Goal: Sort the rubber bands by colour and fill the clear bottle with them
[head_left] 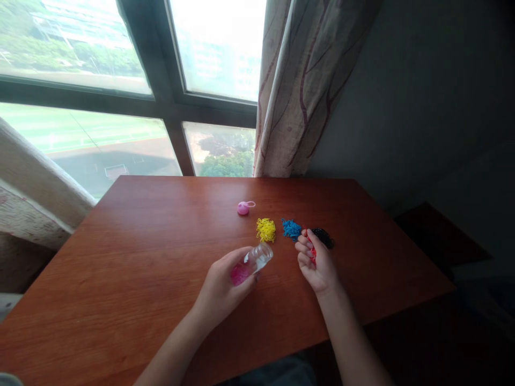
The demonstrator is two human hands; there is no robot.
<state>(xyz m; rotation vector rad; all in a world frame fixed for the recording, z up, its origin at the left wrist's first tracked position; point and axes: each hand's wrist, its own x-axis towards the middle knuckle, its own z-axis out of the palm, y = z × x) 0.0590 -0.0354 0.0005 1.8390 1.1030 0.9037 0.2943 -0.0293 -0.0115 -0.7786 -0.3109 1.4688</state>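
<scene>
My left hand [223, 284] is wrapped round a clear bottle [259, 257], tilted with its uncapped mouth pointing up and to the right. Pink pieces [240, 273] lie in its lower part. To the right, my right hand [317, 262] is closed on a bunch of red rubber bands [313, 253], which shows between the fingers. Just beyond the hands sit a pile of yellow rubber bands [266, 230] and a pile of blue rubber bands [291, 229]. A black pile [324, 237] is partly hidden behind my right hand.
A pink cap with a loop [243, 208] lies farther back on the brown wooden table [161, 257]. Behind the table are a window [219, 48] and a patterned curtain [298, 91]. Part of a round rim [8, 379] shows at the bottom left corner.
</scene>
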